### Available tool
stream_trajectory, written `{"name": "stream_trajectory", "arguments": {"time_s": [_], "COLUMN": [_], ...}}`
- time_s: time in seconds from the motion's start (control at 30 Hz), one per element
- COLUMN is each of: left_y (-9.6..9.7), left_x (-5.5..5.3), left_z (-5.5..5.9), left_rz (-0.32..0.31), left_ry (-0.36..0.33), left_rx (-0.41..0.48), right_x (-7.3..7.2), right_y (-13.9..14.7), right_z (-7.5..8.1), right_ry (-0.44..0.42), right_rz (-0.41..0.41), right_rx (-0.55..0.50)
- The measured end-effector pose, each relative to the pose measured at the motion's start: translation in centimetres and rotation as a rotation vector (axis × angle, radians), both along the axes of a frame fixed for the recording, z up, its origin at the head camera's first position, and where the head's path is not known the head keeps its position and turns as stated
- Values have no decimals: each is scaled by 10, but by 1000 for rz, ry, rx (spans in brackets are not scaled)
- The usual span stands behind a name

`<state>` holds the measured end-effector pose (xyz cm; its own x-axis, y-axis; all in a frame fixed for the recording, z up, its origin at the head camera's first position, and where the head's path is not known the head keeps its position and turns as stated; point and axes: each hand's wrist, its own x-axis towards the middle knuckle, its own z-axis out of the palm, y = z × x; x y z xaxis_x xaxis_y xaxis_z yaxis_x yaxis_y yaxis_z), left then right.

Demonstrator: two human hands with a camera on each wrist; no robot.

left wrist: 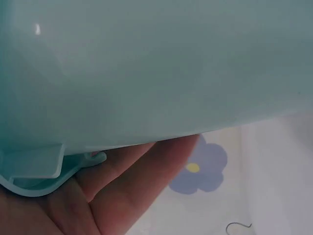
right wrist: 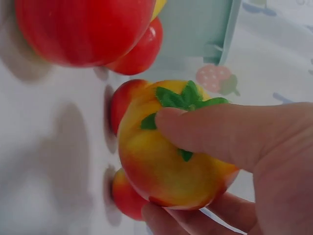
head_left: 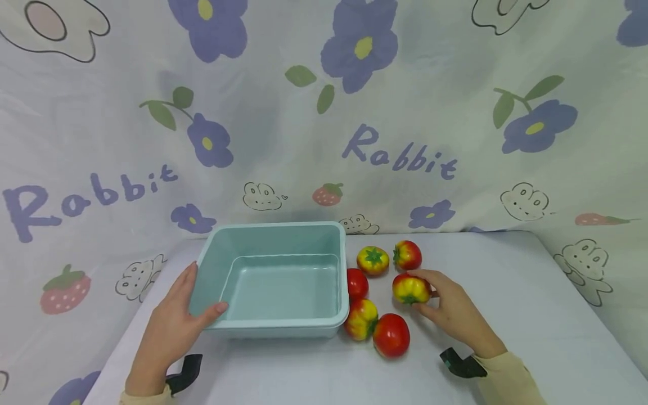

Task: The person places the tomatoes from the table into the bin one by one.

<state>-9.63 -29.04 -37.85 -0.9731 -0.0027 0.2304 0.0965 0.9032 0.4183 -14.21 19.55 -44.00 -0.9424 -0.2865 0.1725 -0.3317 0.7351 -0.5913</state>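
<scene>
Fruit (head_left: 412, 289) is held in a thumb-and-finger pinch by the right hand (head_left: 455, 312), at three o'clock from the bin (head_left: 278, 324). The bin is gripped at its eight o'clock corner by the left hand (head_left: 171, 319); five loose fruits (head_left: 391, 336) are scattered between two and four o'clock.

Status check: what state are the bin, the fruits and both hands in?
Bin: upright, uncovered, empty.
Held fruit: between thumb and fingers; whether lifted, unclear.
Five other fruits: resting on the table, right of the bin.
Left hand: gripping the bin's left side.
Right hand: holding one fruit.
</scene>
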Motion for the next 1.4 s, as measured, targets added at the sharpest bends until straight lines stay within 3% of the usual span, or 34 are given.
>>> {"name": "stream_trajectory", "arguments": {"time_s": [0.27,0.6,1.4], "left_y": [-1,-3,-3], "left_x": [-1,-1,0], "left_z": [3,4,2], "left_rz": [-2,-6,-25], "left_ry": [-67,-74,-61], "left_rx": [24,33,26], "right_x": [5,8,9], "right_y": [-4,-14,-53], "right_z": [7,19,39], "right_ry": [51,48,200], "right_rz": [-16,-54,-32], "right_rx": [-37,-84,-301]}}
